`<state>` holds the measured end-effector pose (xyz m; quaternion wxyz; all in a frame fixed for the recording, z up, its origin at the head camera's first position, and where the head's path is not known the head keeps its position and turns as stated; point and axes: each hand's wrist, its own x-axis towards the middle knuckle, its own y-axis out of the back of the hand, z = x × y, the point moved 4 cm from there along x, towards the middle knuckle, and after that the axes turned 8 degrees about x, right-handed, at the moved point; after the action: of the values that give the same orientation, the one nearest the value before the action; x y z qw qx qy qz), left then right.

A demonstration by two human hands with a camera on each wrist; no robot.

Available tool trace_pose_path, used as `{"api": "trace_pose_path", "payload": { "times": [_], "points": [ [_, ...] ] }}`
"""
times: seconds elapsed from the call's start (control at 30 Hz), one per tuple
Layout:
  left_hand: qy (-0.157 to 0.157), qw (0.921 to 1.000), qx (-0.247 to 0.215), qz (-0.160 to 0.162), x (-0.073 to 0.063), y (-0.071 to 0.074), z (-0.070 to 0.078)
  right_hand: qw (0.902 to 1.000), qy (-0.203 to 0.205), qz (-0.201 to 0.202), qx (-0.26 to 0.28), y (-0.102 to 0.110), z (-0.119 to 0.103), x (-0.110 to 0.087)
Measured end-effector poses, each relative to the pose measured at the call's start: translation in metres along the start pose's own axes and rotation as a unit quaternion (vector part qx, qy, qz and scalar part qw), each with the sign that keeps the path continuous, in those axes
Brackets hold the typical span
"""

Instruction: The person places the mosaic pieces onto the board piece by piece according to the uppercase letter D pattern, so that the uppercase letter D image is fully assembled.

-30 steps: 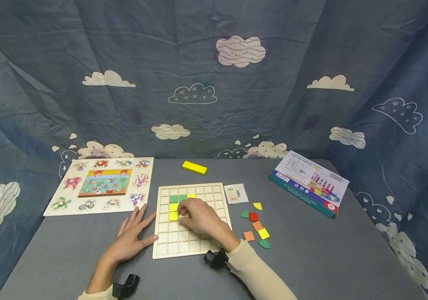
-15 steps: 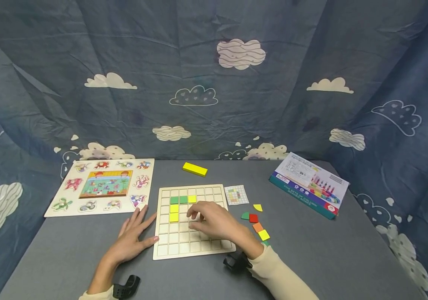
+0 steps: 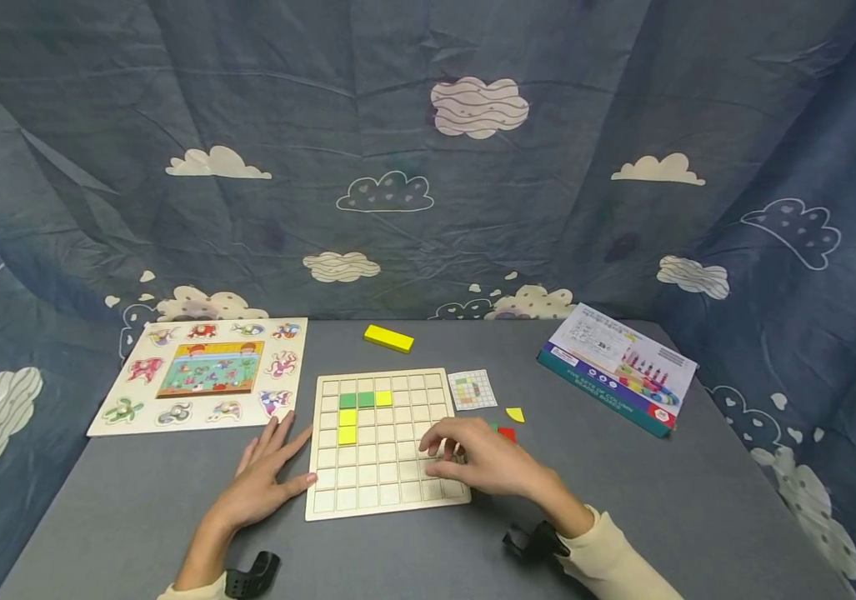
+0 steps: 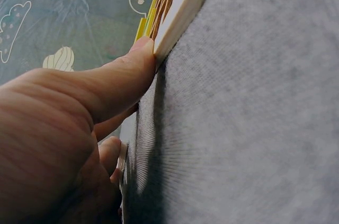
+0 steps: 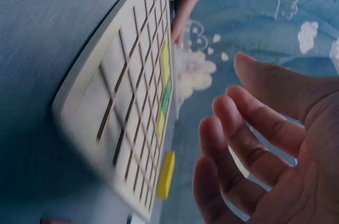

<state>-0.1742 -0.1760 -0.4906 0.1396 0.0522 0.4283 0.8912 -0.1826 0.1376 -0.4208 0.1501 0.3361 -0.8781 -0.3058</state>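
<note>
A wooden grid board [image 3: 386, 492] lies on the table with two green square tiles [image 3: 357, 400] and a yellow tile [image 3: 383, 398] in one row. Two more yellow tiles [image 3: 347, 425] sit below the leftmost green one. My left hand [image 3: 266, 477] lies with spread fingers at the board's left side, its thumb touching the edge. Over the board's right edge hovers my right hand [image 3: 483, 457], fingers loosely bent and nothing between them, as the right wrist view also shows. Beneath it a red tile [image 3: 507, 434] peeks out; other loose pieces there are hidden.
A small printed pattern card [image 3: 473, 389] lies right of the board, near a yellow quarter-round piece [image 3: 515, 414]. Behind stands a yellow bar [image 3: 388, 338]. An animal puzzle board [image 3: 127, 392] is at the left, a boxed set [image 3: 615, 367] at the right.
My right hand has moved right, off the tiles in the grid and toward the loose pieces, uncovering the yellow tile in the top row. The left hand stays put.
</note>
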Motion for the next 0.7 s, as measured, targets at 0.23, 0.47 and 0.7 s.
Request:
{"api": "trace_pose_path", "payload": {
  "times": [0.23,0.47,0.7],
  "points": [
    [0.003,1.0000,-0.001,-0.002,0.001,-0.004,-0.001,0.9999,-0.010,-0.004,-0.012,0.024,0.016,-0.027],
    [0.001,1.0000,0.000,0.001,0.001,-0.003,-0.004,0.9997,-0.007,0.023,0.001,0.043,0.033,-0.053],
    [0.002,1.0000,0.002,0.002,0.001,0.000,-0.002,0.9983,-0.041,0.034,0.024,0.054,0.056,-0.077]
  ]
}}
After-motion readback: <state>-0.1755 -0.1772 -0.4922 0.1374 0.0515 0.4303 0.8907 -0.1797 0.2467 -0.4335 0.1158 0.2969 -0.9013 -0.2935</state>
